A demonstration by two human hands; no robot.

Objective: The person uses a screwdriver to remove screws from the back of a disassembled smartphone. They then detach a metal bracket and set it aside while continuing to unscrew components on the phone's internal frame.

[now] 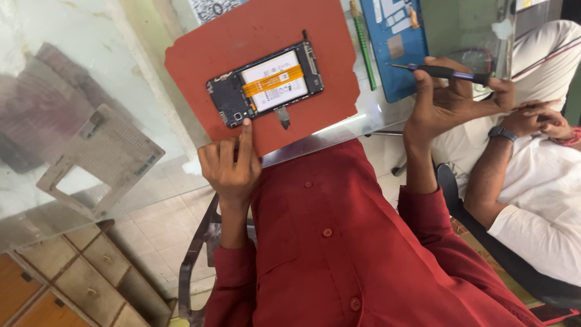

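An opened phone (266, 85) lies back-off on a red mat (254, 36), showing its white battery with an orange ribbon cable across it. My left hand (230, 166) rests at the mat's near edge, its index finger pressing the phone's lower corner. My right hand (445, 97) is raised off to the right of the mat and grips a slim dark screwdriver (445, 72) with its tip pointing left, away from the phone.
The mat lies on a glass table (91, 97). A blue work mat (396, 42) and a green pen-like tool (363, 42) sit behind it. A flat perforated frame (100, 160) lies at left. Another person in white (532, 175) sits at right with folded hands.
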